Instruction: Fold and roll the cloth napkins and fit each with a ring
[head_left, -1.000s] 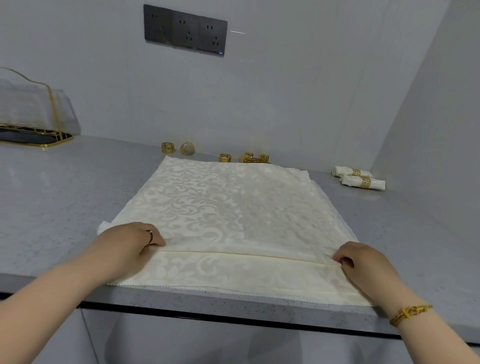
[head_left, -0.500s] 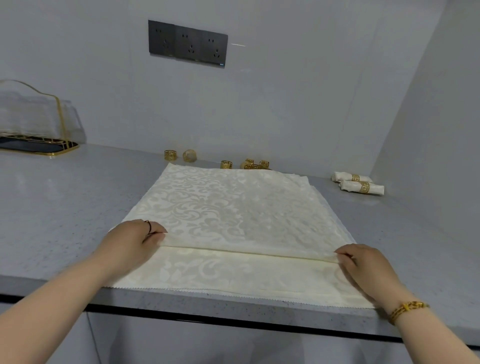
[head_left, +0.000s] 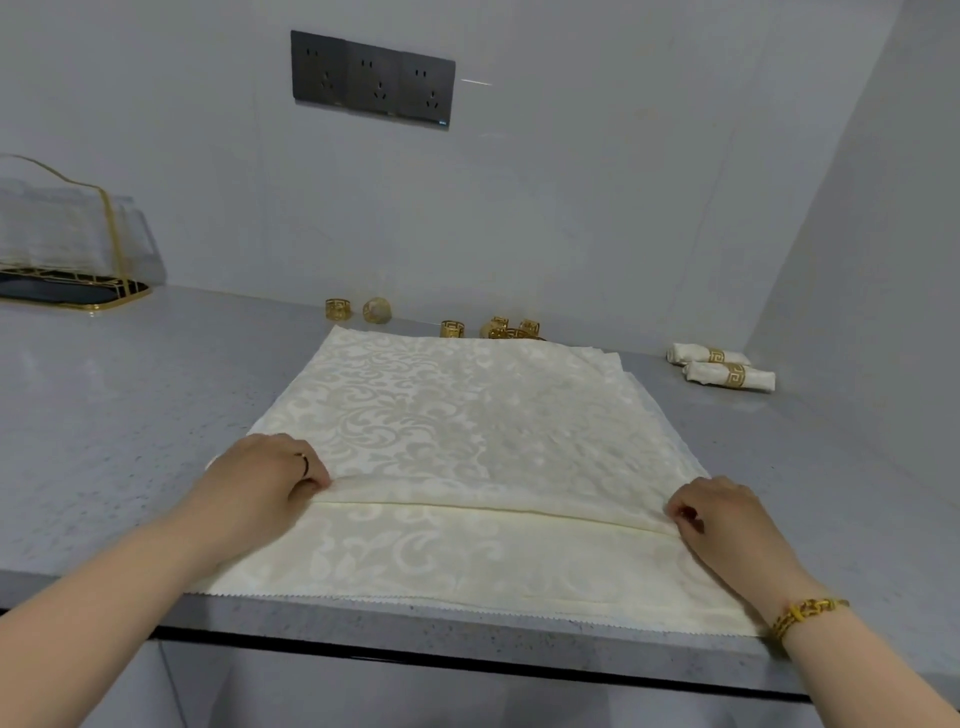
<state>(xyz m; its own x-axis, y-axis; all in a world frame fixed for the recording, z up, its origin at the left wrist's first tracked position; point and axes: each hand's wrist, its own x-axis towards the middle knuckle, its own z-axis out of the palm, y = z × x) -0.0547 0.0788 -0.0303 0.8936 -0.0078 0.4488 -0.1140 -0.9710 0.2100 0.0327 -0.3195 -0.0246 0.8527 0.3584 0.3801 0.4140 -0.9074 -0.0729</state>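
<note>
Pinching napkin (head_left: 457, 415): left hand (head_left: 260, 480), right hand (head_left: 727, 525).

Bright diffuse light filling scene; glare streak glinting on wall (head_left: 571, 208) at 12 o'clock; wide-angle distortion bowing countertop (head_left: 104, 415) edge at 6 o'clock; shadows falling faint.

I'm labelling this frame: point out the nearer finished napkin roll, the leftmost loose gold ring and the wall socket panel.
nearer finished napkin roll (head_left: 702, 373), head view, cloth left of its ring.
leftmost loose gold ring (head_left: 338, 308), head view, its front band.
wall socket panel (head_left: 372, 79), head view, middle socket.
</note>
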